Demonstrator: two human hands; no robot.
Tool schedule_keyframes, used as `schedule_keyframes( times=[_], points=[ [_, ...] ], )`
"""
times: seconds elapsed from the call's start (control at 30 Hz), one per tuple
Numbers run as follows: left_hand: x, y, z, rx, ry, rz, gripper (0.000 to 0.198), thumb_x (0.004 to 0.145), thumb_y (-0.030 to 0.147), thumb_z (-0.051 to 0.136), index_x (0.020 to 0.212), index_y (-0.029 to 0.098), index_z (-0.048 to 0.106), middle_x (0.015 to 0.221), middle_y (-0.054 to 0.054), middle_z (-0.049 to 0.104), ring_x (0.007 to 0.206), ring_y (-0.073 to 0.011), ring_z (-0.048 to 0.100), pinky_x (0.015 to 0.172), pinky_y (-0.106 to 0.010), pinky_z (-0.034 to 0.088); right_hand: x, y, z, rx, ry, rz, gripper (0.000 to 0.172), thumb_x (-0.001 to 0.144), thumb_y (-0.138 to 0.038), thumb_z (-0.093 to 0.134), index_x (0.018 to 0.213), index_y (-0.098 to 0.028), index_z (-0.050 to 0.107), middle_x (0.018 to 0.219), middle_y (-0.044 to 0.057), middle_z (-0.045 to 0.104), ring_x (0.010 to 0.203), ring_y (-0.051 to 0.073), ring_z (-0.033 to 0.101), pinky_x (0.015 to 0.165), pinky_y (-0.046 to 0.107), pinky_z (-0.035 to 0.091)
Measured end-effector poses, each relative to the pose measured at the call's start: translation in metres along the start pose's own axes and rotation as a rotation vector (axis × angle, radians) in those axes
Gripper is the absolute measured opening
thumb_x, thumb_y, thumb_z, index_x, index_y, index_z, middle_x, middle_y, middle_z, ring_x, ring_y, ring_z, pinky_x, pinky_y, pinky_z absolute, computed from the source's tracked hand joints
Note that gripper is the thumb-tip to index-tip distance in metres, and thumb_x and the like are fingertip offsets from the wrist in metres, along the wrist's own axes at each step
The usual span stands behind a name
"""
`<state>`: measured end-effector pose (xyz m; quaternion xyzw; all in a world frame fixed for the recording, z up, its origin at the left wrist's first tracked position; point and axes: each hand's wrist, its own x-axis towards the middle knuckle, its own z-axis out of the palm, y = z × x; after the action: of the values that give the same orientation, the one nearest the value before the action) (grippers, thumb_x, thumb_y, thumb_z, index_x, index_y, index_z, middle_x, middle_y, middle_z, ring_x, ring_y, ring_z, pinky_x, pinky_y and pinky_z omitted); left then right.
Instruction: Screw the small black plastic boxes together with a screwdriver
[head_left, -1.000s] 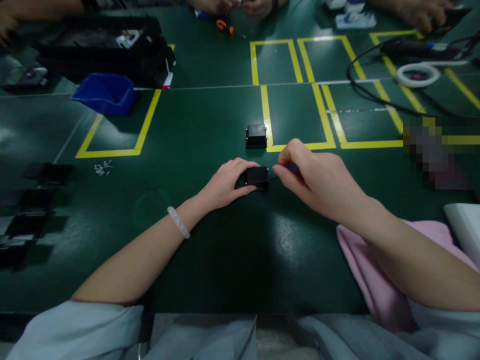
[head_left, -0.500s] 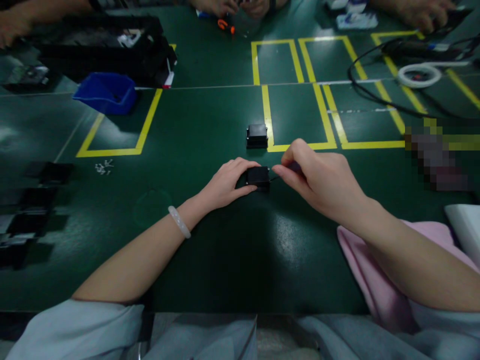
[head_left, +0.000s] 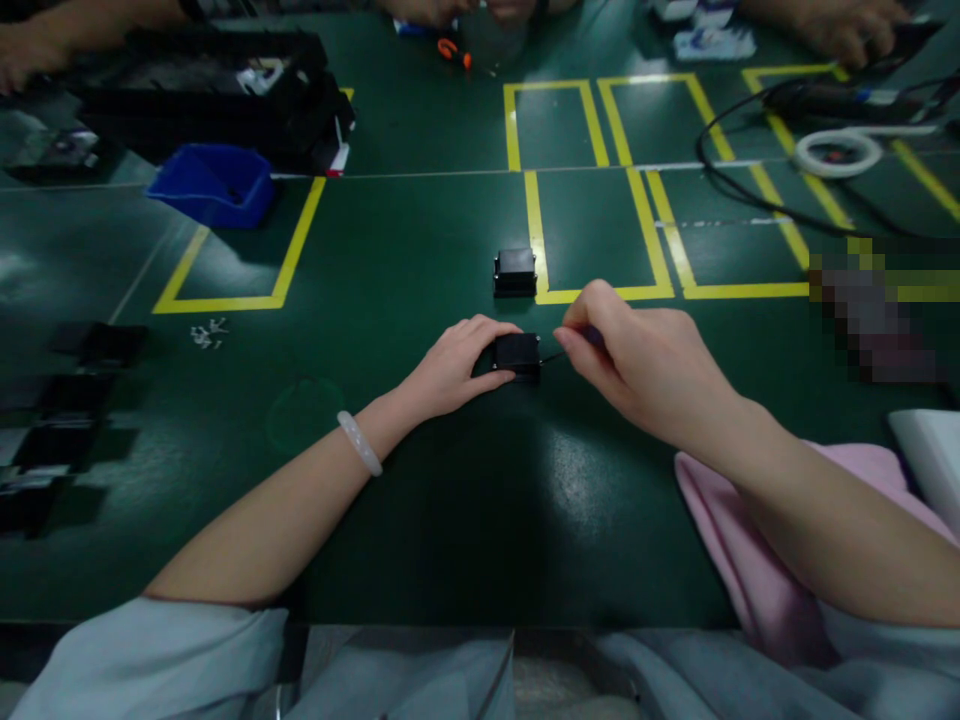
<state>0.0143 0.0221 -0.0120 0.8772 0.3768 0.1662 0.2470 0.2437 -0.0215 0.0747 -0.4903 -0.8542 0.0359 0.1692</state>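
A small black box (head_left: 517, 352) sits on the green table with my left hand (head_left: 463, 365) gripping its left side between thumb and fingers. Small bright screw heads show at its corners. My right hand (head_left: 637, 350) is closed around a screwdriver (head_left: 553, 356). Its thin dark shaft points left and reaches the box's lower right edge; the handle is mostly hidden in the fist. Just beyond the held box stands a second, similar black box (head_left: 515, 272). Several loose screws (head_left: 208, 333) lie in a small heap to the left.
More black parts (head_left: 67, 410) lie at the left edge. A blue bin (head_left: 214, 187) stands before a large black housing (head_left: 217, 100). Pink cloth (head_left: 720, 520) lies under my right forearm. A black cable (head_left: 712, 170) and white coil (head_left: 838, 152) are back right. Other people's hands (head_left: 855, 30) work opposite.
My right hand has shifted slightly to the right, and a little more of the screwdriver's shaft shows. My left hand and the box have stayed in place.
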Motion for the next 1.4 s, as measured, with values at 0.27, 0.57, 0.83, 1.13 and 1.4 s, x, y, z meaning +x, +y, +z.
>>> schedule_keyframes(
  times=[0.27,0.57,0.83,1.13,1.4],
  points=[
    [-0.0001,0.0,-0.0006,0.0,-0.001,0.014,0.041,0.096,0.038,0.059,0.132,0.021,0.049,0.126,-0.008,0.059,0.116,-0.0263,0.054,0.1,-0.041,0.043,0.0001,-0.0001,-0.0001,-0.004,0.002,-0.009,0.017,0.098,-0.032,0.042,0.097,-0.017,0.051,0.073,0.001,0.064,0.056,0.012,0.059,0.05,0.025,0.03],
    [0.0,0.0002,-0.0006,0.001,0.005,0.014,0.041,0.095,0.037,0.059,0.132,0.022,0.049,0.125,-0.008,0.059,0.115,-0.0255,0.055,0.099,-0.04,0.043,-0.0004,0.0,-0.0001,0.029,0.02,0.001,0.014,0.096,-0.026,0.043,0.103,-0.017,0.05,0.075,0.0,0.065,0.057,0.011,0.058,0.051,0.024,0.031],
    [0.0001,-0.0005,-0.0002,0.003,0.002,0.007,0.042,0.095,0.039,0.059,0.132,0.022,0.049,0.125,-0.008,0.059,0.114,-0.0262,0.055,0.098,-0.041,0.044,-0.0002,0.0004,-0.0011,0.063,0.012,-0.007,0.014,0.096,-0.025,0.042,0.104,-0.017,0.05,0.076,0.0,0.064,0.057,0.01,0.057,0.051,0.023,0.032],
    [-0.0006,-0.0011,0.0003,0.009,0.01,0.016,0.042,0.095,0.039,0.059,0.132,0.022,0.049,0.125,-0.009,0.059,0.115,-0.0262,0.055,0.099,-0.041,0.043,0.0,-0.0001,-0.0009,0.033,-0.012,0.004,0.016,0.098,-0.03,0.04,0.101,-0.018,0.05,0.075,0.001,0.065,0.056,0.011,0.057,0.051,0.024,0.031],
    [0.0002,0.0003,-0.0005,-0.001,0.003,0.009,0.041,0.095,0.039,0.059,0.131,0.022,0.05,0.125,-0.008,0.06,0.114,-0.0266,0.055,0.099,-0.042,0.044,0.0001,-0.001,-0.0008,0.003,-0.008,0.007,0.017,0.098,-0.032,0.041,0.098,-0.018,0.05,0.073,0.001,0.064,0.056,0.011,0.056,0.05,0.023,0.029]
  ],
)
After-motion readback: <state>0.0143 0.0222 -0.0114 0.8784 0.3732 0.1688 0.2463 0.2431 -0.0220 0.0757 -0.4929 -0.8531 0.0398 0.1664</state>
